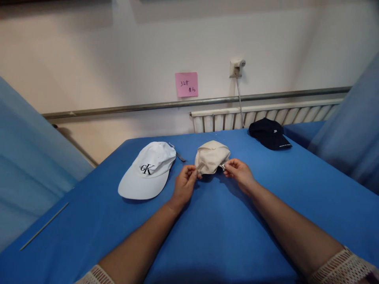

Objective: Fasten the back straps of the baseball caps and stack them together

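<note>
A beige cap (212, 155) lies in the middle of the blue-covered table, its back opening toward me and its strap ends apart. My left hand (186, 182) pinches the strap end on the left side of the cap. Between the thumb and fingers of my right hand (239, 173) is the other strap end, which carries a small metal buckle (223, 167). The cap's brim is hidden from this side.
To the left rests a white cap (151, 169) with black CK lettering. A dark navy cap (269, 133) sits at the back right. One thin stick (44, 226) lies near the left edge. Behind the table (207, 236) are a radiator (217, 122), a rail and a wall socket (237, 68). Blue curtains hang at both sides.
</note>
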Available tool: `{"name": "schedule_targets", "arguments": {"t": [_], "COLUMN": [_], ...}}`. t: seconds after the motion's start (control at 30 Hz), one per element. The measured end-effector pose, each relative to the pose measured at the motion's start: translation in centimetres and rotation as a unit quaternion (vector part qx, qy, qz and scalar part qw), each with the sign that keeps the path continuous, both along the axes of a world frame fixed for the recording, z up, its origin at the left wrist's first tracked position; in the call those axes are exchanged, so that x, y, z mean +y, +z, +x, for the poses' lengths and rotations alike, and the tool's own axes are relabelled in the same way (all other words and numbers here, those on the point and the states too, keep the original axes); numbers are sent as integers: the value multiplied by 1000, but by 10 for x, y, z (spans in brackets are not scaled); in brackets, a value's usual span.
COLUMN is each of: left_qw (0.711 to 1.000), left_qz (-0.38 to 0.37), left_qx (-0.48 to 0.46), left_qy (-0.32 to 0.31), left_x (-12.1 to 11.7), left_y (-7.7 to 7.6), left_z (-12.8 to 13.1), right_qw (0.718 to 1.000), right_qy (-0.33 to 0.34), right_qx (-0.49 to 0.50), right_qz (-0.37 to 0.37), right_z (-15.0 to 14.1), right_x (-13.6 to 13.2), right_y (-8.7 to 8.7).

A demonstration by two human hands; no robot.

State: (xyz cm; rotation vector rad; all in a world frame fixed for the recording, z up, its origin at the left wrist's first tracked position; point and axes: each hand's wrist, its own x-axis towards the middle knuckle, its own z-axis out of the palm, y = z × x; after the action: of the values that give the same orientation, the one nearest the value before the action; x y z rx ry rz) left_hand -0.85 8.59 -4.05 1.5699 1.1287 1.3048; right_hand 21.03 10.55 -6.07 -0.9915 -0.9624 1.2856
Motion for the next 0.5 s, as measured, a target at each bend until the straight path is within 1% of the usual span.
{"name": "schedule_targets", "arguments": {"t": [0.07, 0.1, 0.17, 0.23, 0.3, 0.37, 0.5], "left_qw": [998, 996, 986, 974, 967, 964, 970], "left_qz": [-41, -59, -86, -100, -96, -80, -31], "left_qx": [-34, -65, -141, -203, -233, -244, -227], "left_qy": [-14, -15, -3, 21, 47, 69, 84], "left_x": [1, 2, 4, 7, 9, 10, 6], "left_y": [-5, -5, -3, 3, 10, 17, 28], "left_z": [6, 8, 9, 6, 0, -6, -15], "right_qw": [1000, 1000, 1000, 999, 998, 998, 997], "right_qy": [13, 16, 20, 25, 32, 37, 40], "right_qx": [-6, -8, -17, -29, -42, -49, -53], "right_qz": [-4, -4, 2, 11, 21, 29, 42], "right_z": [-1, -1, -2, -2, -1, 0, 3], "right_x": [0, 0, 0, 1, 1, 1, 0], "right_y": [-1, -1, -2, -3, -3, -2, 2]}}
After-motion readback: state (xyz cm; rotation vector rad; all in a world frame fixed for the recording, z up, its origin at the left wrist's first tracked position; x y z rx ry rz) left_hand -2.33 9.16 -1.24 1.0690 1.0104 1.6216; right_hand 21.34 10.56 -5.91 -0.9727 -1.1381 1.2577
